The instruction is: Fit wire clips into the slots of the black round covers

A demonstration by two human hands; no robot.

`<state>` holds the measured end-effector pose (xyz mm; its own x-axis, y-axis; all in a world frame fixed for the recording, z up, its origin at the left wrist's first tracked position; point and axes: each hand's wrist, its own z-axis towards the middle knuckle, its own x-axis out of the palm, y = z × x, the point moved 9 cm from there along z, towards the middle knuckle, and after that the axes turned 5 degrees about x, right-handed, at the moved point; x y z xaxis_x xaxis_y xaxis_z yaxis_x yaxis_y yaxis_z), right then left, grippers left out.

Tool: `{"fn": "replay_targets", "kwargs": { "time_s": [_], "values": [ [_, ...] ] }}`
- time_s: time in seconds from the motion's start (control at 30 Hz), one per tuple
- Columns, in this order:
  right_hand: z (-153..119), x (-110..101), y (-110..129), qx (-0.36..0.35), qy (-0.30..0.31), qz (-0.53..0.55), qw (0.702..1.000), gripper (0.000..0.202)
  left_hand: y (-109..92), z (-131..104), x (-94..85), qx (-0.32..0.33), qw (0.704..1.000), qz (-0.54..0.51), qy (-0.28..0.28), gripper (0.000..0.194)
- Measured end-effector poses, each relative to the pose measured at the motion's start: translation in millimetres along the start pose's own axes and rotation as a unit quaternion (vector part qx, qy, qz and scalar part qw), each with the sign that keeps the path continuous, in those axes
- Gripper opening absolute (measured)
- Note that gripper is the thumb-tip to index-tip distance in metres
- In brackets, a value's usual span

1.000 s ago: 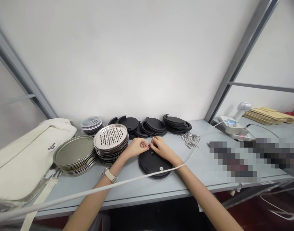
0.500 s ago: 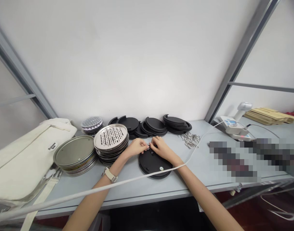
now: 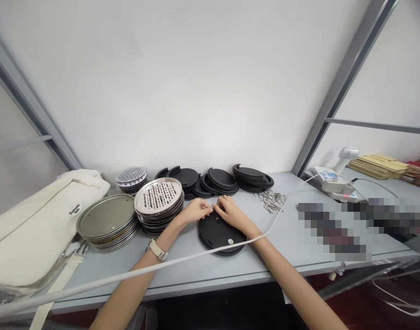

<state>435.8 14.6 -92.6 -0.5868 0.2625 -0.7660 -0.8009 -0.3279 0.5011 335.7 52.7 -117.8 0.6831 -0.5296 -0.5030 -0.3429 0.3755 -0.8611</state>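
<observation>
A round black disc (image 3: pixel 223 238) with a small round sticker lies on the grey table (image 3: pixel 182 270) in front of me. At its far edge my left hand (image 3: pixel 196 210) and my right hand (image 3: pixel 229 211) meet, thumbs and fingers pinched close together. What the fingertips hold is too small to make out. Just left of my left hand stands a stack of round metal plates, its top one (image 3: pixel 158 196) printed with dark marks. Behind my hands lie several black discs (image 3: pixel 221 178). Thin metal hooks (image 3: pixel 271 200) are heaped to the right.
Olive round plates (image 3: pixel 107 215) are stacked at the left beside a cream bag (image 3: pixel 34 224). A white cable (image 3: pixel 192 257) crosses before my forearms. A scanner (image 3: pixel 345 158) and flat wooden pieces (image 3: pixel 378 166) stand right; another person's hand (image 3: pixel 419 174) shows there.
My hands have barely shifted at the disc's far edge. At the far right, another person's hand has come into view by the wooden pieces.
</observation>
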Motion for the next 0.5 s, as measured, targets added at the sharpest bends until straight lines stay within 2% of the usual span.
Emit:
{"fn": "replay_targets", "kwargs": {
  "time_s": [0.5],
  "values": [
    [0.9, 5.3, -3.2, -0.008, 0.014, -0.003, 1.0, 0.028, 1.9, -7.1, 7.5, -0.054, 0.998, -0.031, 0.016, 0.023]
  ]
}}
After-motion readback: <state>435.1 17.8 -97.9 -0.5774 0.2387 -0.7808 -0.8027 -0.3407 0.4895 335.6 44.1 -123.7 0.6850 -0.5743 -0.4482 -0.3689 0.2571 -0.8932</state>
